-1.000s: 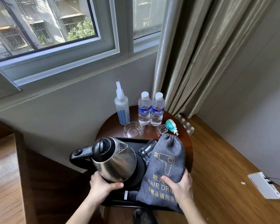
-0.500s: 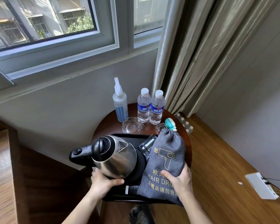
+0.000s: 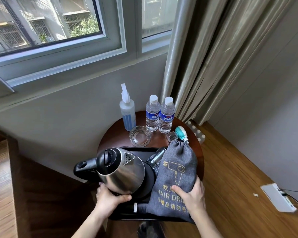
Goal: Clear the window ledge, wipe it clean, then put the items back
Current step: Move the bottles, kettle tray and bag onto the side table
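We see the left hand [image 3: 110, 199] gripping the black tray [image 3: 141, 207] by the kettle [image 3: 122, 170]. The right hand [image 3: 191, 194] clutches the grey hair-dryer bag [image 3: 176, 172].

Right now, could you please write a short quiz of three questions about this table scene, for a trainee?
1. True or false: the two water bottles stand upright, side by side.
2. What lies on the tray under the right hand? A) a towel B) the grey hair dryer bag C) a book
3. Fill in: the left hand is at the base of the ____.

Key: 1 true. 2 B. 3 kettle.
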A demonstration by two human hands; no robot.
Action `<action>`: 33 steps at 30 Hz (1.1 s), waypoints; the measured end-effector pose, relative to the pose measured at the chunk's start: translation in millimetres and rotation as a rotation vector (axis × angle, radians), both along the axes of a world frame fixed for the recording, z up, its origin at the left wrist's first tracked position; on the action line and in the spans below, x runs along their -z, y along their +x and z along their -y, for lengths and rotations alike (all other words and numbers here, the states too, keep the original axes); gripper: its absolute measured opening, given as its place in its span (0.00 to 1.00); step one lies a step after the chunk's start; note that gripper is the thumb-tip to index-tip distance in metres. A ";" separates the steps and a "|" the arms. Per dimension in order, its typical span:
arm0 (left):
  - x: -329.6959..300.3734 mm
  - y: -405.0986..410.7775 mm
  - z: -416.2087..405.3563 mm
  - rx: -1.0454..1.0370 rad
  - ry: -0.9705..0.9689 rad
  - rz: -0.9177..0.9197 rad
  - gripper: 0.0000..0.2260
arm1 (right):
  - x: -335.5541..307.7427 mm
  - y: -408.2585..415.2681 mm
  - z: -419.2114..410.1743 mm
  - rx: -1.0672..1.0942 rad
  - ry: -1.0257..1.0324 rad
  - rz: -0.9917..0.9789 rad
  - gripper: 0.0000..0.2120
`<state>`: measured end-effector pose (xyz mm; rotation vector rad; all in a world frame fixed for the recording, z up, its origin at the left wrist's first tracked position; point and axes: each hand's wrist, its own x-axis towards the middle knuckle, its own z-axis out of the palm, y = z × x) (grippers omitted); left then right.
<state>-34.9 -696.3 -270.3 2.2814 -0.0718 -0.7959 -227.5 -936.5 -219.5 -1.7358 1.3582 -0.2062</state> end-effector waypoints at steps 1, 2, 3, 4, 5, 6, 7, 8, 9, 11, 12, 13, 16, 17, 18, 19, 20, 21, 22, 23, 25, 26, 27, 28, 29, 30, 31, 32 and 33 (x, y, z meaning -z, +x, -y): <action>0.1 -0.2 0.6 -0.006 -0.008 0.000 0.54 | -0.6 0.2 0.0 0.003 0.001 0.000 0.63; -4.4 0.4 3.0 -0.004 -0.016 -0.001 0.54 | -1.3 1.1 0.4 0.005 0.002 -0.001 0.63; -10.2 0.6 6.4 0.000 -0.024 0.008 0.53 | -1.7 2.0 1.2 0.006 0.004 -0.002 0.63; -16.5 0.4 9.6 -0.002 -0.035 0.026 0.52 | -1.7 2.9 2.2 0.003 0.007 -0.003 0.62; -21.7 0.1 12.0 -0.006 -0.047 0.039 0.53 | -1.8 3.7 2.7 0.000 0.009 -0.004 0.62; -24.1 -0.4 13.1 -0.006 -0.055 0.046 0.54 | -1.9 4.2 3.1 -0.003 0.008 -0.004 0.62; -26.0 -1.0 13.7 -0.006 -0.057 0.047 0.55 | -2.7 4.7 3.6 -0.006 0.005 -0.004 0.62; -28.1 -1.5 14.3 -0.003 -0.055 0.049 0.55 | -3.6 5.7 4.3 -0.010 0.001 -0.003 0.62; -28.7 -1.7 14.7 -0.005 -0.053 0.047 0.54 | -4.6 6.5 5.3 -0.013 0.000 -0.003 0.62; -31.4 -0.8 17.2 -0.010 -0.054 0.039 0.52 | -5.3 9.4 8.5 -0.024 0.002 -0.006 0.62; -34.5 -0.9 18.8 -0.007 -0.052 0.034 0.51 | -5.3 10.8 10.1 -0.028 0.007 -0.009 0.62; -34.8 -0.3 19.2 -0.010 -0.047 0.028 0.50 | -5.5 12.2 11.6 -0.033 0.009 -0.010 0.62; -37.1 1.6 20.7 -0.022 -0.036 0.025 0.52 | -6.4 14.9 14.4 -0.050 0.008 -0.019 0.62; -38.0 2.2 21.0 -0.024 -0.034 0.023 0.52 | -7.5 15.3 14.6 -0.057 0.005 -0.027 0.62; -38.5 2.4 21.3 -0.027 -0.032 0.022 0.52 | -8.8 15.4 14.7 -0.062 0.004 -0.037 0.62; -40.9 1.8 22.1 -0.032 -0.032 0.020 0.52 | -10.2 15.4 14.5 -0.067 0.004 -0.044 0.63; -40.1 2.0 21.2 -0.032 -0.032 0.011 0.51 | -11.4 15.5 14.4 -0.069 0.007 -0.048 0.63; -39.6 1.9 19.5 -0.029 -0.021 -0.018 0.49 | -12.9 15.4 14.0 -0.071 0.012 -0.050 0.63; -40.1 1.6 18.6 -0.026 -0.006 -0.029 0.48 | -14.6 15.5 13.5 -0.075 0.018 -0.051 0.63; -37.9 2.2 16.6 -0.026 0.007 -0.044 0.49 | -16.8 15.8 12.8 -0.078 0.022 -0.053 0.62; -46.6 1.6 16.6 -0.012 0.024 -0.053 0.50 | -22.6 16.2 11.1 -0.078 0.029 -0.060 0.60; -55.7 0.3 17.3 -0.016 0.020 -0.054 0.47 | -26.1 16.5 10.4 -0.072 0.028 -0.066 0.59; -64.5 -0.2 17.8 -0.022 0.019 -0.055 0.44 | -29.2 17.0 9.6 -0.065 0.023 -0.073 0.58; -71.9 -1.6 18.2 -0.026 0.016 -0.055 0.41 | -32.9 18.0 8.8 -0.061 0.016 -0.081 0.58; -78.4 -2.6 17.8 -0.018 0.020 -0.056 0.39 | -37.3 19.3 7.7 -0.059 0.011 -0.090 0.58; -80.8 -2.1 15.0 -0.005 0.031 -0.051 0.39 | -42.3 20.9 6.2 -0.061 0.006 -0.101 0.58; -83.0 -1.1 12.2 -0.003 0.045 -0.049 0.43 | -48.3 23.0 4.1 -0.069 -0.002 -0.113 0.58; -85.6 1.3 10.1 0.006 0.054 -0.029 0.48 | -54.3 25.2 1.4 -0.079 -0.012 -0.125 0.58; -88.0 4.3 8.6 0.013 0.060 -0.023 0.50 | -60.7 27.1 -1.2 -0.088 -0.026 -0.134 0.59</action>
